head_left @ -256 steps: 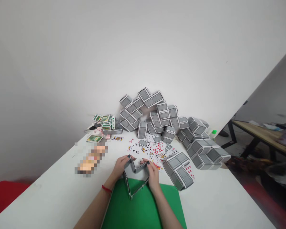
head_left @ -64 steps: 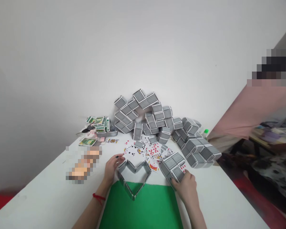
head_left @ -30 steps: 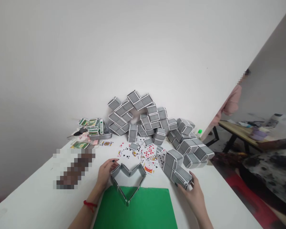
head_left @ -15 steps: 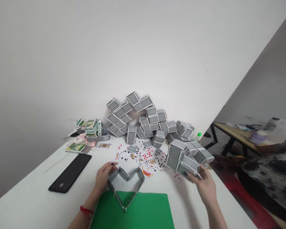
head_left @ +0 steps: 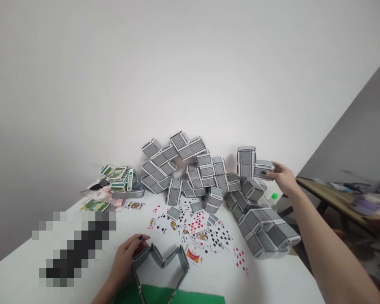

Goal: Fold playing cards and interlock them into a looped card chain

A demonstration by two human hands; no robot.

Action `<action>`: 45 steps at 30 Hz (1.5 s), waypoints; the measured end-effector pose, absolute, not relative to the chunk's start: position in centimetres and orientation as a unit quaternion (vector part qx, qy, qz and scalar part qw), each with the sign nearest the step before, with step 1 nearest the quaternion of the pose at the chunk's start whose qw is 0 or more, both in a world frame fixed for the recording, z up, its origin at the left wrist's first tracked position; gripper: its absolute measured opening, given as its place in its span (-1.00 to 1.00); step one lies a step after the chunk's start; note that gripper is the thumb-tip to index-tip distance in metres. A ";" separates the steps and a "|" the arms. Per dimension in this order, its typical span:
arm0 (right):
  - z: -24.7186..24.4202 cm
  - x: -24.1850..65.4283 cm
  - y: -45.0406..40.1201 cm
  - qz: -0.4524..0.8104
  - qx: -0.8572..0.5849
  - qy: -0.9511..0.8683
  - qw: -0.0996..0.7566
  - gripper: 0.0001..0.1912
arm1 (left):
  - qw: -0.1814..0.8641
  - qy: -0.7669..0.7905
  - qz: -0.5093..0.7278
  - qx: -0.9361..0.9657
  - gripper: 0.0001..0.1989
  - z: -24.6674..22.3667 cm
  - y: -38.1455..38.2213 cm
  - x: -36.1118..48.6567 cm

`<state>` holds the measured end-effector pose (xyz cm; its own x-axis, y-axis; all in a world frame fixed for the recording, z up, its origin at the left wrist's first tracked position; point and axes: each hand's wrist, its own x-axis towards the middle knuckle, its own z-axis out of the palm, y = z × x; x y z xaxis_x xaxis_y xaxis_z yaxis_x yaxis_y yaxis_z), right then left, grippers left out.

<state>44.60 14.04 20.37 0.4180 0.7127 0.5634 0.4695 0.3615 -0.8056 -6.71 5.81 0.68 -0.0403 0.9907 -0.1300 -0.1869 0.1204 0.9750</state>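
My left hand (head_left: pixel 126 256) is closed on the upper left side of a heart-shaped frame (head_left: pixel 184 256) made of folded playing cards. The frame stands over a green sheet (head_left: pixel 196 297) at the near edge of the view. Out at the right, my right hand (head_left: pixel 282 177) grips an L-shaped block of folded cards (head_left: pixel 246 161) by its lower right end. That block is raised just above a heap of similar card blocks (head_left: pixel 256 226). Many more grey-backed card blocks (head_left: pixel 158 169) lean stacked against the wall.
Loose playing cards (head_left: pixel 198 221) lie spread across the white table (head_left: pixel 209 278). Green card boxes (head_left: pixel 118 174) are piled at the back left, and a pixelated dark object (head_left: pixel 79 249) lies before them. A green-capped bottle (head_left: pixel 274 196) stands behind the right heap.
My right hand has lifted the L-shaped card block up and away toward the wall, above the right heap. My left hand keeps its hold on the heart frame. The view has tilted upward.
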 end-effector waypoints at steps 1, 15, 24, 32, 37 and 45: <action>20.4 45.1 14.9 0.110 -0.555 -0.538 0.625 -0.52 | 0.562 0.499 0.522 0.403 -0.64 0.6 5.8 -6.8; 18.0 46.6 19.7 0.177 -0.559 -0.601 0.543 -0.30 | 0.562 0.524 0.504 0.394 -0.62 0.9 5.9 -6.9; 16.1 44.8 20.1 -0.079 -0.659 -0.632 0.399 -0.42 | 0.572 0.522 0.496 0.393 -0.64 0.6 6.0 -7.0; 15.1 42.9 20.3 -0.190 -0.690 -0.628 0.305 -0.54 | 0.552 0.525 0.496 0.417 -0.63 0.9 5.9 -6.8; 15.2 42.5 19.6 -0.202 -0.677 -0.649 0.283 -0.54 | 0.553 0.516 0.501 0.422 -0.63 1.0 5.7 -6.7; 15.3 41.0 16.4 -0.198 -0.665 -0.638 0.335 -0.38 | 0.540 0.533 0.493 0.425 -0.66 1.3 5.6 -6.7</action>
